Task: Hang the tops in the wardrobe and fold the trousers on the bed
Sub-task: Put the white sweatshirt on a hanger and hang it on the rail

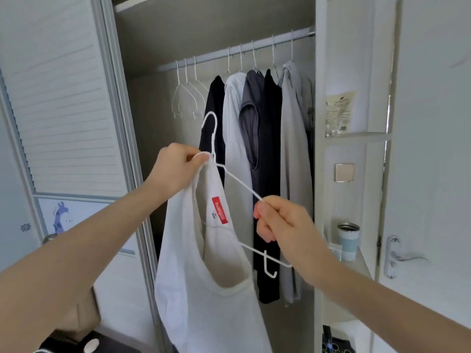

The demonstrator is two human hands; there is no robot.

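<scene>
both hands [175,169] [283,222] hold white hanger [237,179] carrying white top [204,289].

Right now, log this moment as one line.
step: fitting white tank top onto white wire hanger | left hand: pinches hanger neck | right hand: holds hanger arm | not yet on wardrobe rail

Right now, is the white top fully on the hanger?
No: the white top hangs off one hanger arm; the other is bare.

In the frame's centre a hanger [237,184] tilts before the open wardrobe [142,42], a tank top [204,289] draped from its left end. Behind, five garments [254,123] hang on the rail [239,49], empty hangers [188,95] to their left. Right, a tumbler [348,240] stands on a side shelf [362,263].
</scene>
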